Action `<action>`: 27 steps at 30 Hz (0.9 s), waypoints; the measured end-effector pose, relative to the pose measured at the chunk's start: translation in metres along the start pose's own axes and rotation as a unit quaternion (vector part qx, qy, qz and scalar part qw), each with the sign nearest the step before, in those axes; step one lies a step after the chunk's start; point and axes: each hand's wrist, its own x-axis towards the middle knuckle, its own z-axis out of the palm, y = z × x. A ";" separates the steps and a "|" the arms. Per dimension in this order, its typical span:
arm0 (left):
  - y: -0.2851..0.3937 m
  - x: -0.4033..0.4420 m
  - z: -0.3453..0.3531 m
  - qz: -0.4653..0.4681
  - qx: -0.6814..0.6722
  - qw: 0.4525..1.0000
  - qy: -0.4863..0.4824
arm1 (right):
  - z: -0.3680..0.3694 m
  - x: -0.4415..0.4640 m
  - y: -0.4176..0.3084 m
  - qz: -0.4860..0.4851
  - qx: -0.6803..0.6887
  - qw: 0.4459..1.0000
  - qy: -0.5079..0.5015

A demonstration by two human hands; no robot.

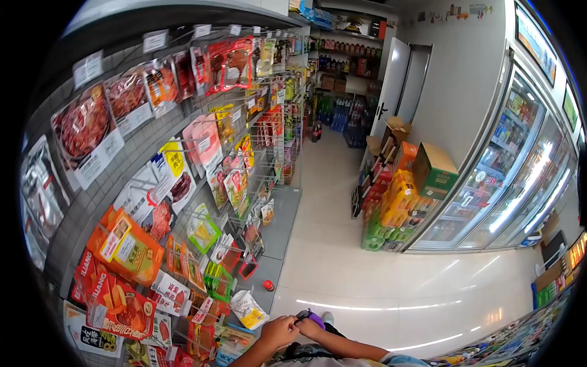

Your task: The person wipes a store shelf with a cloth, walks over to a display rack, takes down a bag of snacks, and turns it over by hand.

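At the bottom centre, close in front of my body, my left hand (279, 332) and my right hand (310, 329) meet with their fingers curled in. Between and just beyond the fingertips shows a small dark and purple thing (315, 318), too small to name. Which hand bears it is hard to see. Left of my hands, a white and yellow snack packet (249, 310) hangs or leans low at the rack. A small red round item (268, 285) sits on the grey base ledge (276, 263). Part of a shoe (328, 317) shows beyond my right hand.
Along the left runs a wall rack with packaged meats (85, 125), red packets (122, 306) and an orange pouch (125, 244) on hooks. Drink packs (400, 196) and a cardboard box (433, 170) stand beside glass-door fridges (489, 177). A pale tiled floor (342, 263) leads to bottle shelves (348, 113).
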 end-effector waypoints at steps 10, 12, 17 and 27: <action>0.032 0.114 0.024 -0.098 -0.059 0.993 0.008 | -0.091 0.075 0.059 0.027 0.036 0.996 -0.076; 0.045 0.140 0.036 -0.101 -0.049 0.994 0.001 | -0.101 0.077 0.083 0.042 0.094 0.992 -0.075; 0.065 0.208 0.072 -0.070 -0.147 0.987 0.010 | -0.192 0.074 0.082 0.194 0.140 0.971 0.002; 0.086 0.287 0.084 -0.097 -0.197 0.974 -0.062 | -0.262 0.106 0.121 0.231 0.346 0.909 -0.008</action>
